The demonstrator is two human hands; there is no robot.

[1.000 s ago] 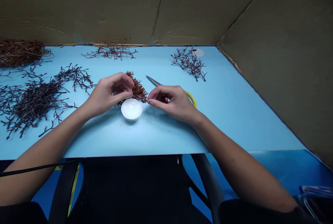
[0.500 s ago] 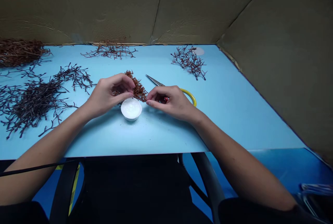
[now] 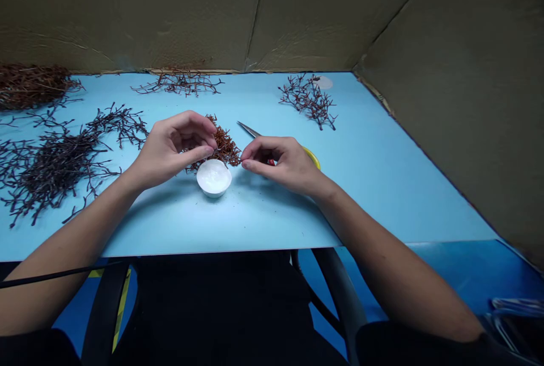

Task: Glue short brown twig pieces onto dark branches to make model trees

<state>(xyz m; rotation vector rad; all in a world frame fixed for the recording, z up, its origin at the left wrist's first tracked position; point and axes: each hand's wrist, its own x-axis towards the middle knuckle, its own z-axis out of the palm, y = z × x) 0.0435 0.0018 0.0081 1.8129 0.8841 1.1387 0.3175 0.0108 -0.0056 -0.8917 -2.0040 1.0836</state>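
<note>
Delicately, I curl my left hand [image 3: 165, 149] and right hand [image 3: 289, 165], fingertips nearly closed, any grip unclear, near the upright white cup [image 3: 214, 179] beside rust-brown sprigs [image 3: 226, 148]; light pinches guard against knocks.

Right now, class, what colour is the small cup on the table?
The cup is white; the head view shows it best.

Dull brown boards, like cardboard, wall in the back and right of a pale blue bench [image 3: 374, 196] (their edges look rough and torn). Soft light pools on its near half. Below, a black chair [image 3: 338, 281] with armrests shows over a blue floor [image 3: 329, 329] marked by a yellow strip [image 3: 121, 312].
</note>
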